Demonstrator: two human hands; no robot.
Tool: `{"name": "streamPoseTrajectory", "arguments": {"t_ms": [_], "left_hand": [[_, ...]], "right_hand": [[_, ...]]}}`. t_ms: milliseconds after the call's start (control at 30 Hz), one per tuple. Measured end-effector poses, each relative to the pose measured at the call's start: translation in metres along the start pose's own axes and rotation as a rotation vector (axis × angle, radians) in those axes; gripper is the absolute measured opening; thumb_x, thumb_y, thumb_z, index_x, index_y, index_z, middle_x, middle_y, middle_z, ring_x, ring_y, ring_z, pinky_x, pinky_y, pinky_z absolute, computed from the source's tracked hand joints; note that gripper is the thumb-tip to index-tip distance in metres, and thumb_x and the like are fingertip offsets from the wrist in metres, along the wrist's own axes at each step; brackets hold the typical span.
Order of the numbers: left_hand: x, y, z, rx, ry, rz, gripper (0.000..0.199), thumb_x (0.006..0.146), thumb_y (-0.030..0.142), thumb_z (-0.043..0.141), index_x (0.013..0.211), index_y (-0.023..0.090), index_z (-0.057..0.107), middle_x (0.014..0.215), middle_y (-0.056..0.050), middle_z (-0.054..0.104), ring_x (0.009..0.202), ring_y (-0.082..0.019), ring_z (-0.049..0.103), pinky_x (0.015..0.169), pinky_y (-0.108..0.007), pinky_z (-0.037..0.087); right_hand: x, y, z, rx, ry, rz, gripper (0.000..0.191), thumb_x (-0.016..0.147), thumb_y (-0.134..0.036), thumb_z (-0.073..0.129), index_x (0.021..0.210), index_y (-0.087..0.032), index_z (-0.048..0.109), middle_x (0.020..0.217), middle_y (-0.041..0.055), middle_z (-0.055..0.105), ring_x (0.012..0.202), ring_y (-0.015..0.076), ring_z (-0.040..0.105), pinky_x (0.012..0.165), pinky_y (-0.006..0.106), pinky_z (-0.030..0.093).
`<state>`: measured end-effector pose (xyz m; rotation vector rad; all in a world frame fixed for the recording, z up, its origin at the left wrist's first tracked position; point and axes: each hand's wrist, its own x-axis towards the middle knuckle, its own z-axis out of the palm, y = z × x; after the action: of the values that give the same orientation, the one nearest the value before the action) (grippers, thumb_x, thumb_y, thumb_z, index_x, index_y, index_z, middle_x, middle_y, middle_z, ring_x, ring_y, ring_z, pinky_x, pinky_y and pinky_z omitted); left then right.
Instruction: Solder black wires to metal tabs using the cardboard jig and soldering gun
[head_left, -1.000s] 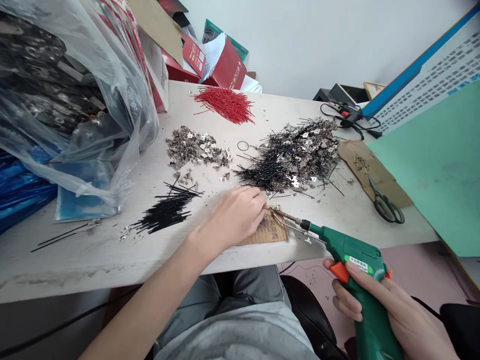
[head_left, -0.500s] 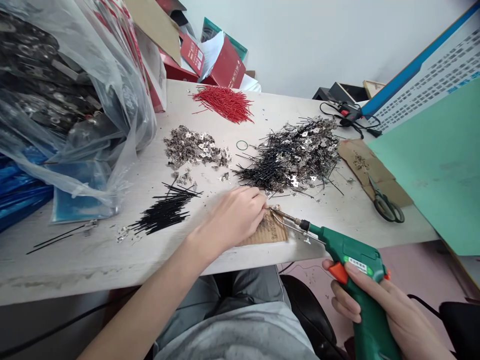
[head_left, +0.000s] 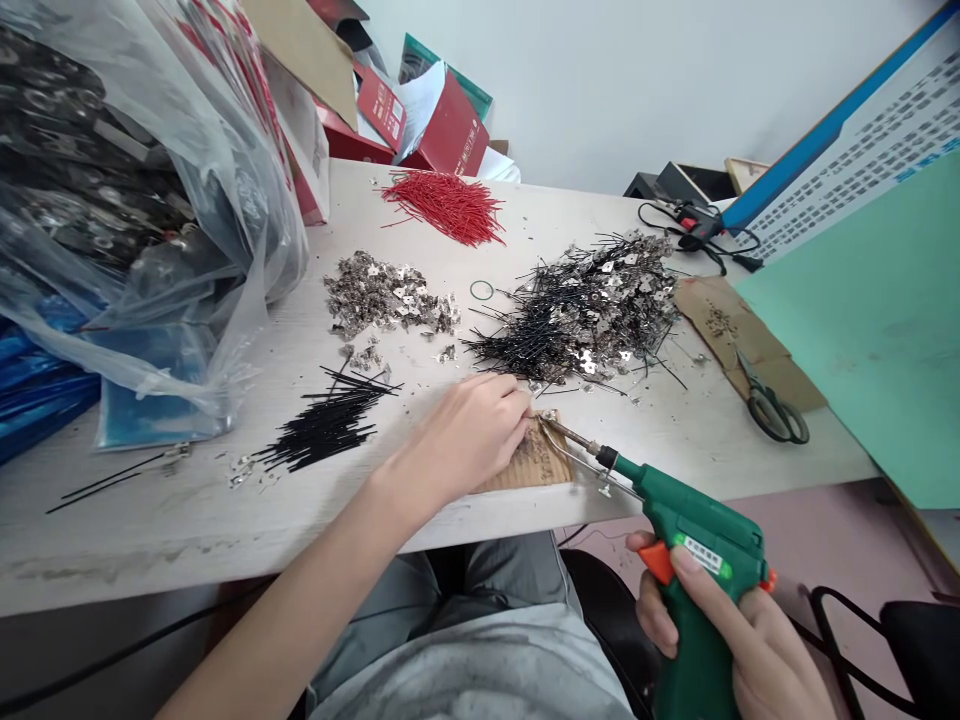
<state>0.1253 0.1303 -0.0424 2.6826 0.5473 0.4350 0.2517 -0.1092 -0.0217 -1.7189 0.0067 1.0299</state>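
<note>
My right hand [head_left: 720, 620] is wrapped round the green handle of a soldering gun [head_left: 697, 520], with a finger at its orange trigger. The gun's metal tip points left and meets a small metal piece at the top of a corrugated cardboard pad [head_left: 544, 460]. Over the pad's left side, my left hand [head_left: 484, 425] is closed in a pinch near that tip; what its fingers hold is hidden. Just beyond lies a heap of black wires with metal tabs [head_left: 585, 310]. Cut black wires [head_left: 322, 420] lie left of my left hand, and loose metal tabs [head_left: 390, 295] are behind them.
Red wires [head_left: 446, 205] are piled at the back. A clear plastic bag [head_left: 255, 220] full of metal parts bulges on the left. Scissors [head_left: 776, 410] rest on brown cardboard [head_left: 739, 340] at the right, near a green sheet [head_left: 870, 320]. A black cord [head_left: 701, 235] lies behind.
My right hand and the soldering gun's handle have shifted slightly left and down, while the tip stays at the same spot. My left hand has hardly moved.
</note>
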Motion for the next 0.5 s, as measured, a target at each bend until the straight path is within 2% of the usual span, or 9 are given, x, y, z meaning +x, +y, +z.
{"name": "streamPoseTrajectory", "arguments": {"t_ms": [167, 267, 367, 500], "left_hand": [[0.0, 0.0, -0.001, -0.026, -0.002, -0.011, 0.021, 0.104, 0.016, 0.052, 0.093, 0.013, 0.07, 0.097, -0.008, 0.07, 0.089, -0.02, 0.065, 0.082, -0.034, 0.054], [0.001, 0.0, -0.001, -0.026, -0.004, -0.012, 0.021, 0.104, 0.017, 0.053, 0.093, 0.013, 0.07, 0.096, -0.008, 0.07, 0.088, -0.02, 0.065, 0.082, -0.034, 0.054], [0.001, 0.0, -0.001, -0.026, -0.003, -0.014, 0.02, 0.104, 0.018, 0.054, 0.092, 0.013, 0.07, 0.095, -0.008, 0.07, 0.088, -0.02, 0.065, 0.081, -0.034, 0.054], [0.001, 0.0, -0.002, -0.035, -0.003, -0.017, 0.02, 0.103, 0.016, 0.054, 0.092, 0.013, 0.07, 0.095, -0.007, 0.07, 0.088, -0.02, 0.066, 0.082, -0.034, 0.055]], "right_hand": [[-0.006, 0.011, 0.011, 0.077, 0.08, -0.049, 0.041, 0.083, -0.055, 0.081, 0.081, -0.022, 0.059, 0.058, 0.0012, 0.054, 0.058, 0.0178, 0.048, 0.056, 0.029, 0.039], [-0.005, 0.017, 0.013, 0.096, 0.077, -0.104, 0.04, 0.083, -0.055, 0.082, 0.093, -0.02, 0.064, 0.057, 0.0003, 0.054, 0.057, 0.0183, 0.047, 0.055, 0.03, 0.037], [-0.001, 0.025, 0.01, 0.101, 0.032, -0.159, 0.042, 0.083, -0.054, 0.082, 0.098, -0.018, 0.066, 0.06, 0.0006, 0.055, 0.054, 0.0166, 0.046, 0.053, 0.03, 0.033], [0.0, 0.029, 0.002, 0.136, 0.037, -0.187, 0.036, 0.084, -0.05, 0.082, 0.098, -0.02, 0.066, 0.062, 0.0006, 0.055, 0.053, 0.0177, 0.048, 0.053, 0.032, 0.038]]}}
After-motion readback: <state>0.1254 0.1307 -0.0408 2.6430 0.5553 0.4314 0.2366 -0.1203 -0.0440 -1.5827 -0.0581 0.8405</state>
